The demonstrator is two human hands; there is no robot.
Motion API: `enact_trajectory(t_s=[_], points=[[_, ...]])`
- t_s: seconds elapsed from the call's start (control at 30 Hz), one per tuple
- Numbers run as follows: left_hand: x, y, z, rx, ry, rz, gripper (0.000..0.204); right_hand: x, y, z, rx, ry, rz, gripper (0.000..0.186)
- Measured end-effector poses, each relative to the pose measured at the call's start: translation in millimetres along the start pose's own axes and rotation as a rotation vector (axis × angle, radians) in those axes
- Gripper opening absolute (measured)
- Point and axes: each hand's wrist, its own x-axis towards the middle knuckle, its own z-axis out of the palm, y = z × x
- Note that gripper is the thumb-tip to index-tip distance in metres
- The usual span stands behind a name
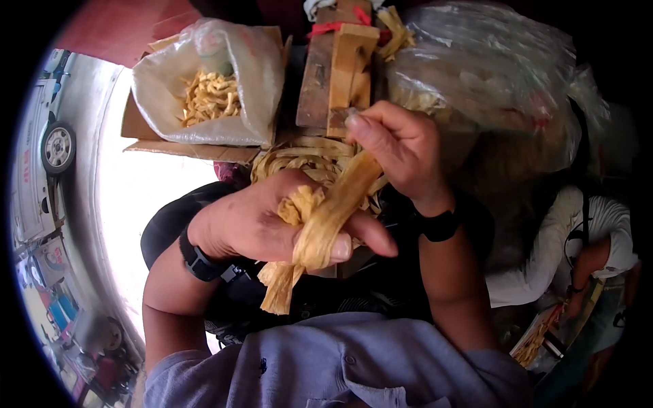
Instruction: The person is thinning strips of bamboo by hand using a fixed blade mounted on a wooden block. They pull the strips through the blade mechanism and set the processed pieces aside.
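One yellowish strip is lying across the left hand, looping over its thumb, with its loose ends hanging below. The left grip is holding the folded part, while the right hand is gripping the strip's upper stretch in a narrow fist. The looping is looking only partly done: a turn is formed, but nothing is showing it drawn tight. Long loose strips are lying coiled beyond the hands, apparently waiting unworked. Shorter curled pieces are partly filling a white sack; whether those are finished is staying unclear.
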Motion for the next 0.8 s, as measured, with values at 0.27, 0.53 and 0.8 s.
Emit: enact_trajectory(t_s=[0.27,0.53,0.8], points=[[-2.4,-20.6,-27.4,1.535,0.441,0.415,0.041,-22.9,14.9,34.1,1.290,-0.317,0.784,0.021],[1.4,-22.0,-12.3,1.108,0.788,0.253,0.037,-15.5,-13.3,38.2,0.425,0.162,0.344,0.014],[-1.3,-27.6,-18.0,1.156,0.612,-0.019,0.029,-17.7,3.2,36.5,-0.294,-0.136,0.021,0.014]])
